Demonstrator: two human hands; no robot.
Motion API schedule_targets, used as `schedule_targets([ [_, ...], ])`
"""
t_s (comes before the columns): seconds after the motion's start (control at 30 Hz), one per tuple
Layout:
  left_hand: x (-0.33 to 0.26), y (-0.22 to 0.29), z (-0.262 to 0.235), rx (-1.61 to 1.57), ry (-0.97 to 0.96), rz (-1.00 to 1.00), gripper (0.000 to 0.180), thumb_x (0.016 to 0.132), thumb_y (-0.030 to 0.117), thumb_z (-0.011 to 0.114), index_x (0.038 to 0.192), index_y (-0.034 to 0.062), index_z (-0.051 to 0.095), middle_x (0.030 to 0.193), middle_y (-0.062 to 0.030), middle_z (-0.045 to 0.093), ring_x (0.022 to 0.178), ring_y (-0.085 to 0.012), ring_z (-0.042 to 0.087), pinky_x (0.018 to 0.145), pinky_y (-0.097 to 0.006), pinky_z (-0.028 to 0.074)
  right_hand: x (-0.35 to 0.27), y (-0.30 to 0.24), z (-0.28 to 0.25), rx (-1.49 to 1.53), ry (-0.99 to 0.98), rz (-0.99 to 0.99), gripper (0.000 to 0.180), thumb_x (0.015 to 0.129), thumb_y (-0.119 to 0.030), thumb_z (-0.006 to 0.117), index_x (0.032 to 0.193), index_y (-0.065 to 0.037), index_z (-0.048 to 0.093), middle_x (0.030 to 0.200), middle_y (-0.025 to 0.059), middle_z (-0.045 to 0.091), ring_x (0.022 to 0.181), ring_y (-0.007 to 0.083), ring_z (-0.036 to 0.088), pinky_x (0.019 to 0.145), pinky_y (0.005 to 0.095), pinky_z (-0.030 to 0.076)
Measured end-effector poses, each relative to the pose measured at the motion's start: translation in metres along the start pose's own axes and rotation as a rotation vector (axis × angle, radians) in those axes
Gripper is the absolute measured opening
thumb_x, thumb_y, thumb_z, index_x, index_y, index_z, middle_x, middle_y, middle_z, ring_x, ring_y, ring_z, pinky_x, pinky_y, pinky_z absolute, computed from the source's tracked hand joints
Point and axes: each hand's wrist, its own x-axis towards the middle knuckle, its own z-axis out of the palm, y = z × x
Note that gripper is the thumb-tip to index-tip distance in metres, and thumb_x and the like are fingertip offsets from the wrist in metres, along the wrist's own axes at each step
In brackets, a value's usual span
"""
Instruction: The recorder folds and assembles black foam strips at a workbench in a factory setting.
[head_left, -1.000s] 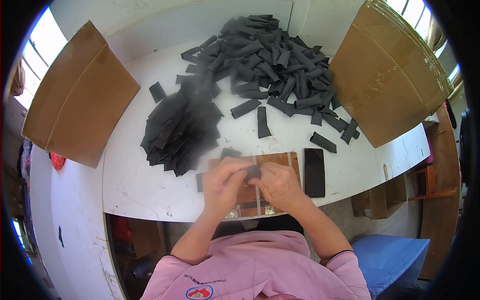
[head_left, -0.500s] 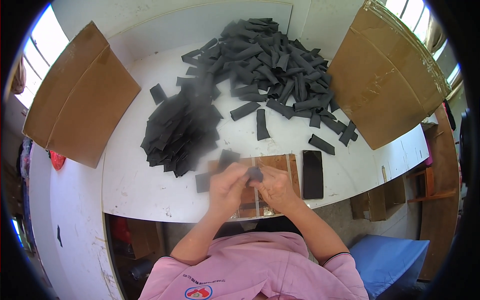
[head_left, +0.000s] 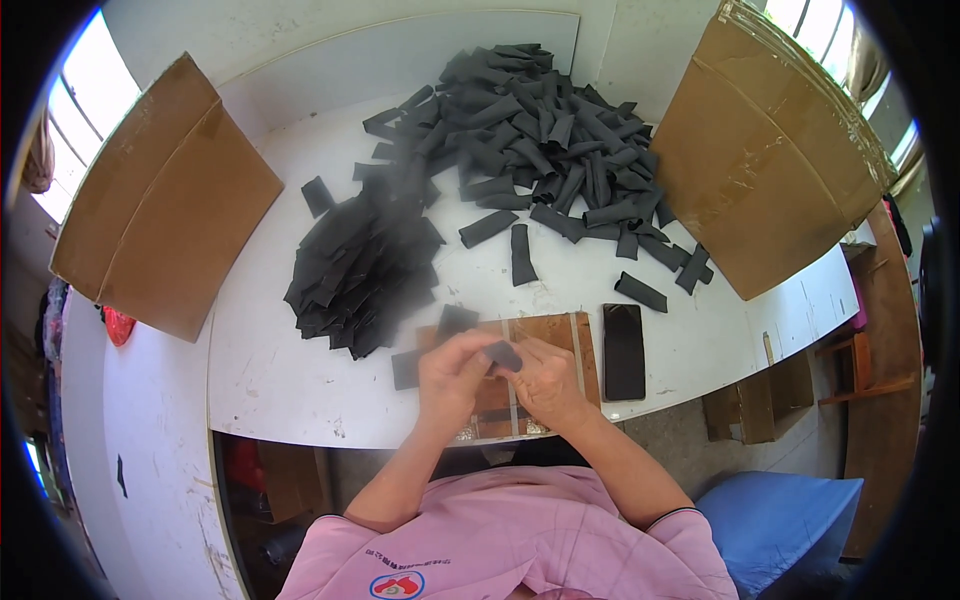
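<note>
A small dark grey fabric piece (head_left: 503,355) is pinched between my two hands, over a brown board (head_left: 562,335) with pale tape strips at the table's front edge. My left hand (head_left: 449,376) has its fingers closed at the piece's left side. On the right, my right hand (head_left: 548,380) grips it with thumb and fingers. Two flat dark pieces lie by the left hand, one piece (head_left: 406,370) at its outer side and another piece (head_left: 458,319) just beyond it. Farther left sits a heap of flat dark pieces (head_left: 345,275), partly blurred.
A large pile of dark tube-like pieces (head_left: 520,125) covers the far middle of the white table (head_left: 270,380). Cardboard panels stand at left (head_left: 165,210) and right (head_left: 765,150). A black phone-like slab (head_left: 624,352) lies right of the board. Loose tubes (head_left: 640,291) lie beyond it.
The held piece has tilted and shows more of its flat face between my fingers. Both hands stay nearly in place; the whole view has shifted slightly.
</note>
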Motion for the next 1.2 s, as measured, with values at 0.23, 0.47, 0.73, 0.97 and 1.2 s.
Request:
schedule_targets([
  [0.23,0.008,0.017,0.005,-0.215,-0.048,0.082,0.013,0.082,0.008,0.054,0.09,-0.0005,0.057,0.085,-0.0131,0.06,0.075,-0.0152,0.054,0.068,-0.027,0.044,0.013,-0.017,-0.023,-0.084,-0.061,0.021,0.02,0.075,-0.014,0.056,0.089,0.0,0.054,0.068,0.0124,0.053,0.063,0.0293,0.054,0.054,0.0363,0.044],
  [0.47,-0.001,0.001,0.002,-0.248,0.016,-0.052,0.014,0.081,0.011,0.055,0.089,-0.0004,0.057,0.087,-0.0125,0.06,0.077,-0.0169,0.055,0.07,-0.027,0.044,-0.001,-0.003,0.013,-0.026,0.153,0.071,0.015,0.07,-0.02,0.062,0.075,-0.007,0.055,0.06,0.0048,0.052,0.055,0.0229,0.052,0.046,0.0342,0.04],
  [0.73,0.015,0.037,0.01,0.117,-0.159,-0.027,0.009,0.075,0.004,0.058,0.082,-0.0015,0.058,0.083,-0.0076,0.057,0.079,-0.0136,0.052,0.07,-0.025,0.041,0.002,-0.001,0.0,0.034,0.067,-0.008,0.014,0.077,-0.021,0.054,0.077,-0.007,0.054,0.063,0.0079,0.053,0.057,0.0259,0.053,0.048,0.0358,0.041],
  [0.97,0.014,0.025,0.005,0.31,-0.143,0.052,0.009,0.075,0.006,0.06,0.078,-0.0027,0.06,0.079,-0.0039,0.055,0.072,-0.0087,0.048,0.061,-0.021,0.038,-0.006,0.004,0.008,0.042,0.066,0.037,0.015,0.081,-0.018,0.048,0.077,-0.005,0.053,0.065,0.0103,0.054,0.061,0.0293,0.054,0.05,0.0381,0.042],
  [1.2,0.013,0.017,0.005,0.25,-0.12,0.081,0.009,0.078,0.003,0.056,0.084,-0.0032,0.059,0.084,-0.0075,0.057,0.075,-0.0113,0.051,0.066,-0.023,0.042,-0.013,0.012,0.02,0.046,0.043,0.088,0.015,0.079,-0.02,0.052,0.078,-0.004,0.053,0.068,0.0101,0.054,0.061,0.0284,0.054,0.051,0.0381,0.042],
])
